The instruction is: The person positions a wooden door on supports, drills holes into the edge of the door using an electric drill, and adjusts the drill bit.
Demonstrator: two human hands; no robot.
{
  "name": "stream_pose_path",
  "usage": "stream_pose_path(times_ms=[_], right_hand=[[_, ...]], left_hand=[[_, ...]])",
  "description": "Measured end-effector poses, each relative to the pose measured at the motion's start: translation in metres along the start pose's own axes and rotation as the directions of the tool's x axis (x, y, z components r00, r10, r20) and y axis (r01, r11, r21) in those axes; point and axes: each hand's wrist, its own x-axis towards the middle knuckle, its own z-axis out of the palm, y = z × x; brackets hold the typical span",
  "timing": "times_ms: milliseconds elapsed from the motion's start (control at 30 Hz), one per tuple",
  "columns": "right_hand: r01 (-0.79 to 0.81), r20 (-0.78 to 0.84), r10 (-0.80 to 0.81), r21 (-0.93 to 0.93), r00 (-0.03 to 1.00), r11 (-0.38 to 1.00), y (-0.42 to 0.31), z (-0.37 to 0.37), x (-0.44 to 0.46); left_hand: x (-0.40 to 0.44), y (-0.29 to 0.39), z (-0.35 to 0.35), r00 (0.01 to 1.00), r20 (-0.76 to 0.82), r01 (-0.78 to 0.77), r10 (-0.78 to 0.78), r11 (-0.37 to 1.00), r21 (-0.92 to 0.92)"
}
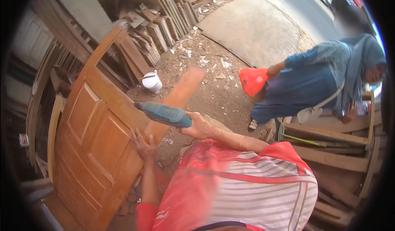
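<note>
A blue-green power tool (166,115) is gripped at its rear end by my right hand (196,126), with its dark front end at the edge of a brown panelled wooden door (109,136). My left hand (144,148) lies with fingers spread on the door's near edge, below the tool. The door stands tilted on the left. A long wooden board (181,89) extends from beneath the tool away over the ground.
A white bucket (152,82) stands beyond the door, near stacked wood pieces (158,35). At the right, a person (312,78) carries a red bag (252,81). Timber planks (329,157) lie at the lower right; debris litters the ground.
</note>
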Motion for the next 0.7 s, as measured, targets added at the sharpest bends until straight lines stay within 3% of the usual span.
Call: stream_pose_path(times_ms=[67, 100, 133, 200, 233, 267, 300, 367, 433, 500, 600, 700], right_hand=[[-0.073, 0.080, 0.071, 0.023, 0.994, 0.997, -0.001, 0.001, 0.018], [0.012, 0.095, -0.016, 0.041, 0.995, 0.999, 0.005, 0.005, 0.030], [-0.115, 0.163, 0.109, 0.023, 0.981, 0.993, -0.004, 0.003, 0.040], [-0.090, 0.221, 0.069, 0.086, 0.973, 0.992, -0.016, 0.010, 0.059], [-0.033, 0.286, 0.008, 0.081, 0.958, 0.996, -0.022, 0.010, 0.067], [0.135, 0.278, -0.165, 0.125, 0.946, 0.983, -0.007, 0.012, 0.081], [0.096, 0.275, -0.112, 0.069, 0.955, 0.993, -0.016, 0.011, 0.085], [0.141, 0.342, -0.175, 0.123, 0.923, 0.982, -0.022, 0.006, 0.100], [0.147, 0.355, -0.191, 0.147, 0.915, 0.978, -0.027, 0.005, 0.117], [0.002, 0.430, -0.005, 0.007, 0.903, 1.000, -0.036, -0.002, 0.134], [-0.008, 0.431, 0.012, -0.009, 0.902, 1.000, -0.044, -0.001, 0.151], [0.075, 0.426, -0.106, 0.088, 0.898, 0.993, -0.055, 0.002, 0.156]], left_hand=[[0.003, 0.004, -0.009, 0.993, 0.025, 0.115, -0.114, 0.993, -0.021], [0.002, 0.007, -0.014, 0.978, 0.040, 0.206, -0.205, 0.978, -0.022], [0.004, 0.010, -0.018, 0.960, 0.015, 0.279, -0.279, 0.955, -0.100], [-0.001, 0.005, -0.018, 0.927, -0.030, 0.370, -0.375, 0.923, -0.102], [-0.006, -0.004, 0.003, 0.922, -0.097, 0.363, -0.376, 0.923, -0.129], [-0.009, -0.009, 0.016, 0.911, -0.135, 0.372, -0.390, 0.918, -0.141], [-0.011, -0.008, 0.024, 0.889, -0.155, 0.406, -0.430, 0.899, -0.161], [-0.011, -0.004, 0.029, 0.855, -0.185, 0.454, -0.484, 0.872, -0.180], [-0.007, 0.001, 0.024, 0.840, -0.100, 0.519, -0.534, 0.843, -0.143], [-0.007, 0.008, 0.017, 0.818, -0.112, 0.551, -0.565, 0.824, -0.131], [-0.004, 0.014, 0.016, 0.783, -0.171, 0.590, -0.598, 0.801, -0.101], [-0.003, 0.017, 0.010, 0.768, -0.212, 0.603, -0.604, 0.794, -0.076]])
